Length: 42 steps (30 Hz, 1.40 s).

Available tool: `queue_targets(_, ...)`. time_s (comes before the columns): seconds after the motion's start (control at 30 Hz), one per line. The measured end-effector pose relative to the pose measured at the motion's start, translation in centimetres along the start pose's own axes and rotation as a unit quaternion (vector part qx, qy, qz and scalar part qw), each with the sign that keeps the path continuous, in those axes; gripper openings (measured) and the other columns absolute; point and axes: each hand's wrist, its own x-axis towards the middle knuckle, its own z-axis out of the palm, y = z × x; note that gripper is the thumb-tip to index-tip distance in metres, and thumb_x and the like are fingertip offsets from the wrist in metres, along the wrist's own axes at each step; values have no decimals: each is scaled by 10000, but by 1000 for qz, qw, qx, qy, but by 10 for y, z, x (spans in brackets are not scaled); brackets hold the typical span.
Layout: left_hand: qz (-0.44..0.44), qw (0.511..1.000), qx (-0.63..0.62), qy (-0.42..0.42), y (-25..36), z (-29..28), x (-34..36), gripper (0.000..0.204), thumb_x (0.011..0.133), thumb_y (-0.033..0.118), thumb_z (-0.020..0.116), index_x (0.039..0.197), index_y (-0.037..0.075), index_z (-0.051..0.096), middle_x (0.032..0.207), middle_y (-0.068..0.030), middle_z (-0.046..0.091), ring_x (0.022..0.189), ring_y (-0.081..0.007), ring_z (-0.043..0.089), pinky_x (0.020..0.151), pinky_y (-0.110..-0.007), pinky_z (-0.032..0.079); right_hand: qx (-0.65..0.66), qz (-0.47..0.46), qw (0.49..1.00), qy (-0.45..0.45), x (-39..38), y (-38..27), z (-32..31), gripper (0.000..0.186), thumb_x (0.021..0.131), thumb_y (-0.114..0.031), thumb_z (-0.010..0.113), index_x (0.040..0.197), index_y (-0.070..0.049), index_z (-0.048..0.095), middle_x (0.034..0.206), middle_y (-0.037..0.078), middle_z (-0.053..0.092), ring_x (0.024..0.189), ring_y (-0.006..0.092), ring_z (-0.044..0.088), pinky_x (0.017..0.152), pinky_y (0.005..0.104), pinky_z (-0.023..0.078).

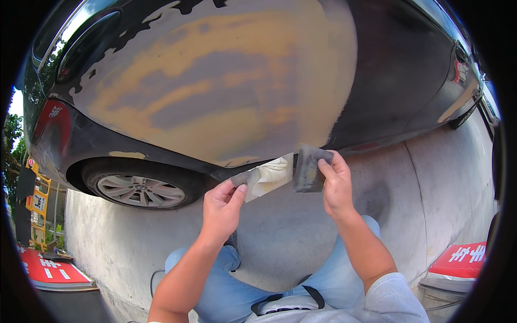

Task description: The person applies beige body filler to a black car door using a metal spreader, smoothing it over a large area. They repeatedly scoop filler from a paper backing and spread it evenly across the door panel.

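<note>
Putty-smeared grey spreader blade (267, 176) sits mid-frame, pinched at its lower corner by the raised left hand (222, 207); right hand (336, 185) grips a second dark grey blade (309, 168) just beside it, below the sanded car panel (215, 81).

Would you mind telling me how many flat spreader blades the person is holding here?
2. One spreader, loaded with pale filler, is in the left hand; a bare grey spreader is in the right hand. Both are below the car's sanded panel.

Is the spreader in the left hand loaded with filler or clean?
Loaded: a cream filler blob covers the spreader pinched in the left hand.
</note>
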Motion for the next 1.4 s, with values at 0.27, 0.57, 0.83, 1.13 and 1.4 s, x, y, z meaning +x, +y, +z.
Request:
queue_targets(0.27,27,990,93,-100,-2,7,-8,268,1035,82,666,1278,6,747,938,11,695,825,-56,555,743,-243,481,10,-6,1000,-2,-21,36,3,133,1063,-46,545,1159,-27,635,1094,27,704,1022,97,623,947,292,483)
queue_targets(0.57,78,976,104,-174,-16,22,-10,403,1029,29,653,1432,3,657,1398,-150,683,1162,-172,677,956,-323,570,132,57,988,47,-40,38,23,169,1084,-59,530,1208,-38,642,1176,46,705,1114,120,616,1032,317,458)
queue_targets(0.83,141,920,301,-206,-14,19,-14,150,963,18,693,1089,-60,716,975,-199,744,779,-294,688,732,-396,549,151,30,988,14,-20,0,10,208,1098,-75,515,1260,-37,639,1252,48,693,1191,150,615,1086,354,454)
queue_targets(1.13,-14,974,183,-130,-12,1,-7,152,1028,74,672,1109,-36,738,840,8,678,768,-66,562,701,-265,502,-187,-21,943,-273,-18,-32,-33,231,977,-32,690,1184,33,771,1096,116,784,1010,193,708,896,322,547)
queue_targets(1.4,-20,988,114,-100,-12,0,-9,169,1033,118,670,971,-36,696,766,24,624,731,-54,518,641,-272,448,-447,-86,833,-314,-7,-47,-63,241,909,-8,667,1117,0,788,1055,150,789,979,320,747,852,396,585)
